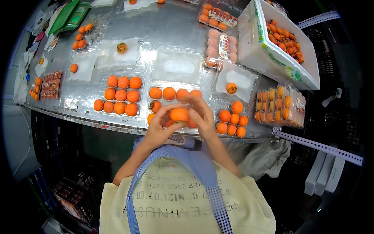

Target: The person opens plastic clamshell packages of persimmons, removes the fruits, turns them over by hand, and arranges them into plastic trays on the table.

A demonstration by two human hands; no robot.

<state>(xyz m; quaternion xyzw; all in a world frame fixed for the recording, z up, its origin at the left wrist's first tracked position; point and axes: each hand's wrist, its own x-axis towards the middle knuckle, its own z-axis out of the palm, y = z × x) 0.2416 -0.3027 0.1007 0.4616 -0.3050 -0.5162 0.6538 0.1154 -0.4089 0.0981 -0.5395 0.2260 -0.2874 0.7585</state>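
Over the front row of the middle clear plastic tray [156, 89], my left hand [159, 124] grips an orange persimmon [179, 114], its thumb beneath near the leafy green cap. My right hand [201, 116] curves around the fruit's right side, with the thumb against it and the fingers above. Persimmons [168, 93] fill the tray's back row, and one at its left side shows a green cap. My hands hide part of the tray. To the left, another tray holds rows of persimmons [121, 95]; to the right, a third holds several persimmons [234, 118].
A white foam box [249, 37] of small orange fruit stands at the back right. Closed fruit packs [221, 47] lie beside it, and stacked packs [278, 105] sit at the right table edge. A green scale [74, 17] is at the back left. Open lids with white pads [128, 58] lie behind the trays.
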